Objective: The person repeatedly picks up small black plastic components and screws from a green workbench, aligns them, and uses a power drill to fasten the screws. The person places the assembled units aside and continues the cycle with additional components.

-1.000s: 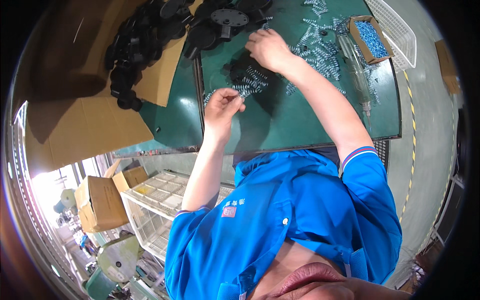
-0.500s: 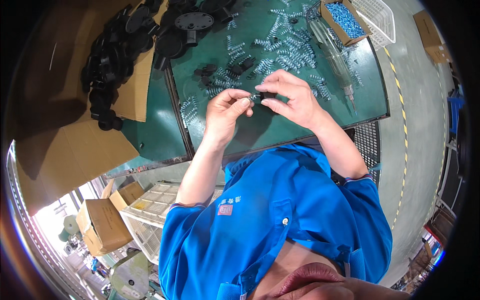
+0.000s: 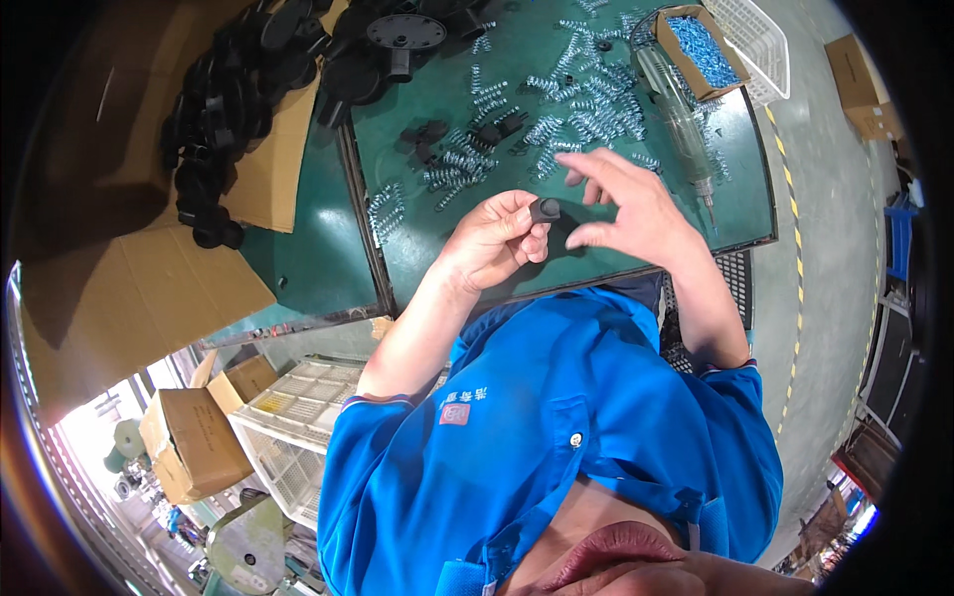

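Observation:
My left hand (image 3: 500,238) grips a small black plastic part (image 3: 545,210) between thumb and fingers, above the green tabletop (image 3: 328,260). To its right, my right hand (image 3: 636,211) is open, fingers apart, with nothing in it. Loose metal springs (image 3: 601,114) are spread over the table beyond both hands. A few small black parts (image 3: 425,139) lie among the springs on the left. Whether a spring sits inside the held part is hidden.
An electric screwdriver (image 3: 676,119) lies at the right, beside a cardboard box of blue screws (image 3: 699,50). A white plastic basket (image 3: 760,50) stands behind it. Black round-based parts (image 3: 224,109) are heaped on cardboard at the left. A dark seam (image 3: 366,214) divides the table.
My right hand has let go of the black part and drawn away to the right, its fingers opening. My left hand now holds that part alone, slightly nearer and farther right.

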A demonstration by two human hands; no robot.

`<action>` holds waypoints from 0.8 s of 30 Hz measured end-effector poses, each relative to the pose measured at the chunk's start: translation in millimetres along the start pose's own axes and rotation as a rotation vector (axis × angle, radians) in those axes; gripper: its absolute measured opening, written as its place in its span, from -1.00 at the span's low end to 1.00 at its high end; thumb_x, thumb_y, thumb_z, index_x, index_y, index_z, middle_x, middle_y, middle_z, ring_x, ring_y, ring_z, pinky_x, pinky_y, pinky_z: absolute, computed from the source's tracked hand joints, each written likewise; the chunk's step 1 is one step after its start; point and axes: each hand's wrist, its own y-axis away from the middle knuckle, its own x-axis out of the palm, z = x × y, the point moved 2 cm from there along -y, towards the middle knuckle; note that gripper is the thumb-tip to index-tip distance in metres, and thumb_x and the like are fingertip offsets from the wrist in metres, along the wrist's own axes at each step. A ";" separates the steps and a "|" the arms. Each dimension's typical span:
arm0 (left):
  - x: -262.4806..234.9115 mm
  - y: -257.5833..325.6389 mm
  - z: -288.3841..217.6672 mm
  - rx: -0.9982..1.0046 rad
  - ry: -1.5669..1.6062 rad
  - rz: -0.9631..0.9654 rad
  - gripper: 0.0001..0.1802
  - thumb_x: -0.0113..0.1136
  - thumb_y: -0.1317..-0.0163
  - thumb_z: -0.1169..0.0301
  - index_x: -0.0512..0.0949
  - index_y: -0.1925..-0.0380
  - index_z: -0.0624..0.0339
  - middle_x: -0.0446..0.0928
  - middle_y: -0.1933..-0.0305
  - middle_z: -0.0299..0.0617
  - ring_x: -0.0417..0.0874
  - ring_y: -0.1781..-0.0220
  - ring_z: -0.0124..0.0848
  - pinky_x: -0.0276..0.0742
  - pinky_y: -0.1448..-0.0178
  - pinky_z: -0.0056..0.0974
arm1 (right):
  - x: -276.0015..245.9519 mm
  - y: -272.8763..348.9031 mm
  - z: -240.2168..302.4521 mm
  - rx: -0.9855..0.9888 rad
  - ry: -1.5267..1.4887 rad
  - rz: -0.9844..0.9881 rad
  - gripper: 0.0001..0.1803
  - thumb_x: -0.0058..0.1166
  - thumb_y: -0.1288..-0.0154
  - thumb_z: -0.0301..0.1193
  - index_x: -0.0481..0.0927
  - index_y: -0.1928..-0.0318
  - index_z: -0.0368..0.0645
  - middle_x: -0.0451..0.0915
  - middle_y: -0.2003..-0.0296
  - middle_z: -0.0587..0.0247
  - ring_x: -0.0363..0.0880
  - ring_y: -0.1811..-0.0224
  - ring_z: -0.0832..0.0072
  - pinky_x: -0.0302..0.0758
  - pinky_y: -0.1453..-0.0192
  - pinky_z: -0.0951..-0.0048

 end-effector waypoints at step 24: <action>16.4 -46.6 -62.1 0.532 -1.257 -0.355 -0.56 0.34 -0.26 0.13 0.54 0.14 0.32 0.62 0.36 -0.19 0.66 0.39 -0.37 0.58 0.29 -0.30 | 11.5 5.6 -4.3 -0.174 -0.245 -0.566 -0.70 0.41 -0.05 -0.54 0.65 0.17 -0.26 0.70 0.29 0.17 0.68 0.31 0.45 0.58 0.21 0.47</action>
